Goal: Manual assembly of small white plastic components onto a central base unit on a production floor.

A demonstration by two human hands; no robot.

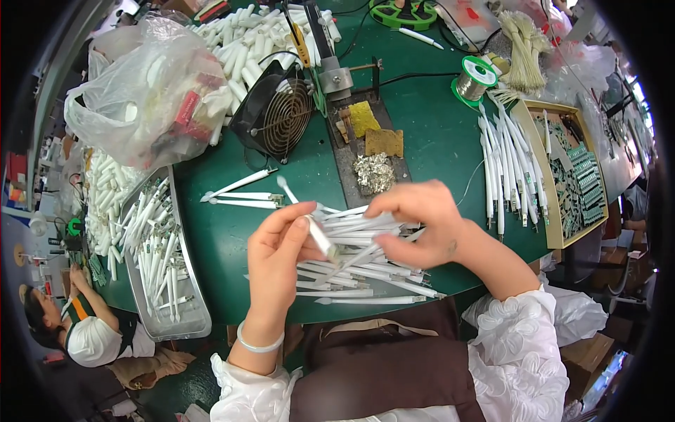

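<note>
My left hand pinches a slim white plastic tube between thumb and fingers. The tube's end, with a small greenish part showing, tilts down toward the right. To its right hovers my right hand, its thumb and fingers curved and apart, with nothing visible between them. Beneath both hands a heap of similar white tubes with pointed tips lies on the green table. Several more white tubes lie apart, just left of the heap.
A metal tray of white tubes stands at the left. Beyond my hands are a black fan and a soldering stand with a sponge and metal wool. At right are a solder spool, a row of tubes and a box of circuit boards.
</note>
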